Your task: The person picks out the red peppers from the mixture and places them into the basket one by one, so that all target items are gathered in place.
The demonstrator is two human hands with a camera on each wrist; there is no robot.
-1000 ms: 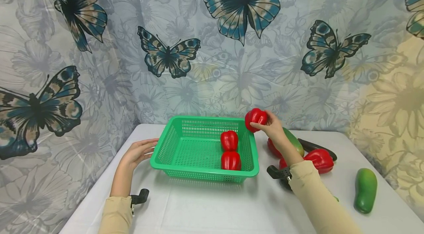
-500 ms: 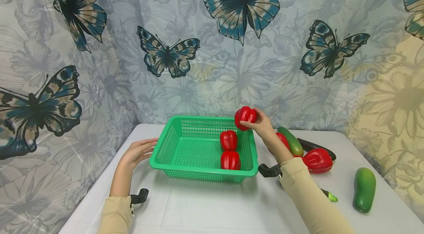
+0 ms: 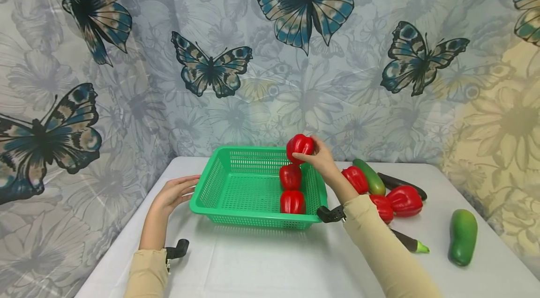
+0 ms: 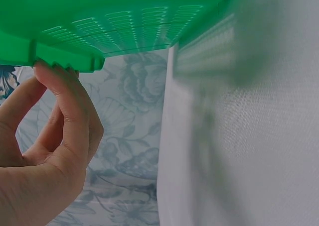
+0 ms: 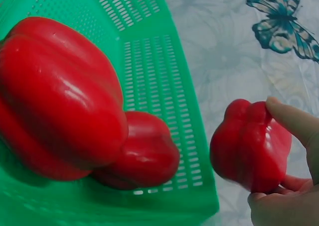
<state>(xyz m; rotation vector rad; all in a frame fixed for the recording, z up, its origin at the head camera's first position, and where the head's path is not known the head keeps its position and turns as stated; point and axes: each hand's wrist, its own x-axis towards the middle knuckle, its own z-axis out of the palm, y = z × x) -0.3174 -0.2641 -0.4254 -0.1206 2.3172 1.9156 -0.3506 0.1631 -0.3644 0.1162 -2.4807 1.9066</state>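
A red bell pepper (image 3: 300,148) is held between the thumb and fingers of my right hand (image 3: 322,160), above the back right part of the green basket (image 3: 259,217). Two more red peppers lie inside along the basket's right side, a rear one (image 3: 290,177) and a front one (image 3: 293,202). In the right wrist view the held pepper (image 5: 249,146) appears beside the basket wall, gripped from the right. My left hand (image 3: 172,195) is at the basket's left side, fingers extended; in the left wrist view its fingertips touch the rim (image 4: 65,59).
Right of the basket lie several red peppers (image 3: 405,201), a green cucumber-like vegetable (image 3: 369,177), a dark eggplant (image 3: 402,184) and another eggplant (image 3: 409,242) with a green stem. A thick green vegetable (image 3: 462,237) lies farther right. Butterfly-patterned cloth (image 3: 219,120) hangs behind the white table (image 3: 253,260).
My right hand has carried the red pepper leftward from the basket's back right corner to above the rear pepper. The left hand stays at the rim.
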